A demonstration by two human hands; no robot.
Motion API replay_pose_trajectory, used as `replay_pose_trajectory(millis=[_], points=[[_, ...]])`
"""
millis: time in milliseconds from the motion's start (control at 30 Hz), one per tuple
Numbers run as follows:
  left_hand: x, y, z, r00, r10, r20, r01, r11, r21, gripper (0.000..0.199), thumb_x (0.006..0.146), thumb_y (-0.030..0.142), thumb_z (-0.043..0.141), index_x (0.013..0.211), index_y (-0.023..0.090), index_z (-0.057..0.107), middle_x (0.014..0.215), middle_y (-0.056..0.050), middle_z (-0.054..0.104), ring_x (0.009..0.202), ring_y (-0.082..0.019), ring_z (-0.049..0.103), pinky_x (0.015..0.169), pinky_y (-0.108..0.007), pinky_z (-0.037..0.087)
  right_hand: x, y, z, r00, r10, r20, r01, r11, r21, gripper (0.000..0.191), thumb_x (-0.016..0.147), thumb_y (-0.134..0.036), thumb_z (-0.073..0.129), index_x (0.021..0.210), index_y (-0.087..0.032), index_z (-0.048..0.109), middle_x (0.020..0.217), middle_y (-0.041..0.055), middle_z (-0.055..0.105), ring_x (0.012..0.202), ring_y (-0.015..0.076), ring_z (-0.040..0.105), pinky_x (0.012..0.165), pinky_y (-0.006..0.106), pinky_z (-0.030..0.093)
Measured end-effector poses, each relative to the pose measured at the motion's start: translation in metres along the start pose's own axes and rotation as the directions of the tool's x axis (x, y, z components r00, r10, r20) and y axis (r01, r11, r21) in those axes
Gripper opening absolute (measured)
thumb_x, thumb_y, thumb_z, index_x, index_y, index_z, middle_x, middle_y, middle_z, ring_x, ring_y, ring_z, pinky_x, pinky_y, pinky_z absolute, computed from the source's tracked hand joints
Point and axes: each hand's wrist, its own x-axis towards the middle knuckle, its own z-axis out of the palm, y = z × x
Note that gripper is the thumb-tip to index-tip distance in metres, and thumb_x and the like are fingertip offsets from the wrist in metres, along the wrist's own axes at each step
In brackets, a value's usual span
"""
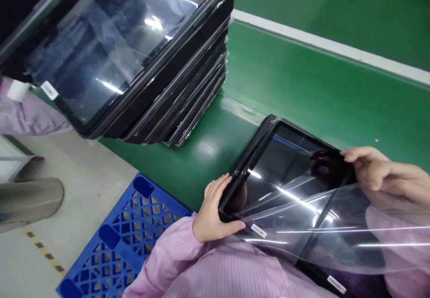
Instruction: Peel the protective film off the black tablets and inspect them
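A black flat screen panel [285,154] with a glossy face lies at an angle over the green work surface, close to my body. My left hand [218,213] clasps its near left corner, thumb at the front edge and fingers along the side. Loose clear film [322,226] rises off the panel's near part and stretches to the right, over the pink sleeve. My right hand [393,172] is closed at the panel's right side and appears to pinch the film, though the exact grip is partly hidden. A white barcode label [259,231] shows near my left thumb.
A tall stack of similar black screen panels [174,87] stands at upper left on the green work surface [319,78]. Below left is a blue plastic pallet [124,231] on the floor. Another person's pink sleeve [40,114] shows behind the stack, at the left edge.
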Motion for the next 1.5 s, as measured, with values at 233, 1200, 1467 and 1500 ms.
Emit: replay_pose_trajectory(millis=[233,1200,1467,1500], points=[[-0.003,0.006,-0.008,0.998,-0.044,0.053,0.049,0.995,-0.089,0.073,0.09,0.057,0.056,0.151,0.027,0.029,0.156,-0.018,0.037,0.145,-0.037,0.036,0.115,-0.064,0.028,-0.003,-0.006,0.002,0.997,-0.059,0.053,0.058,0.998,0.01,0.053,0.068,-0.062,0.076,0.039,-0.022,0.056,0.085,0.0156,0.066,0.083,0.0339,0.065,0.074,0.052,0.052],[-0.01,-0.023,-0.019,0.971,-0.228,0.069,0.237,0.957,-0.169,0.072,0.079,0.07,0.06,0.137,0.028,0.056,0.15,-0.012,0.051,0.14,-0.041,0.044,0.118,-0.058,0.033,-0.043,-0.066,-0.023,0.833,-0.145,0.534,0.214,0.974,-0.07,0.028,0.087,-0.012,0.065,0.107,-0.028,0.078,0.103,0.0033,0.079,0.095,0.0188,0.075,0.09,0.033,0.06],[-0.007,-0.006,-0.037,0.911,-0.359,0.204,0.389,0.912,-0.129,0.065,0.086,0.047,0.064,0.146,0.03,0.045,0.157,-0.006,0.043,0.145,-0.037,0.039,0.115,-0.05,0.042,0.009,-0.06,0.007,0.916,-0.034,0.4,-0.045,0.982,0.185,0.047,0.091,-0.014,0.06,0.137,-0.019,0.058,0.077,-0.0027,0.078,0.06,0.0134,0.075,0.06,0.024,0.062],[-0.006,-0.005,-0.038,0.909,-0.357,0.214,0.387,0.915,-0.117,0.064,0.087,0.045,0.064,0.146,0.03,0.044,0.157,-0.006,0.043,0.145,-0.036,0.039,0.115,-0.05,0.042,0.016,-0.056,0.014,0.911,-0.02,0.413,-0.089,0.966,0.243,0.051,0.091,-0.013,0.059,0.141,-0.018,0.053,0.076,-0.0031,0.077,0.06,0.0134,0.075,0.06,0.024,0.062]])
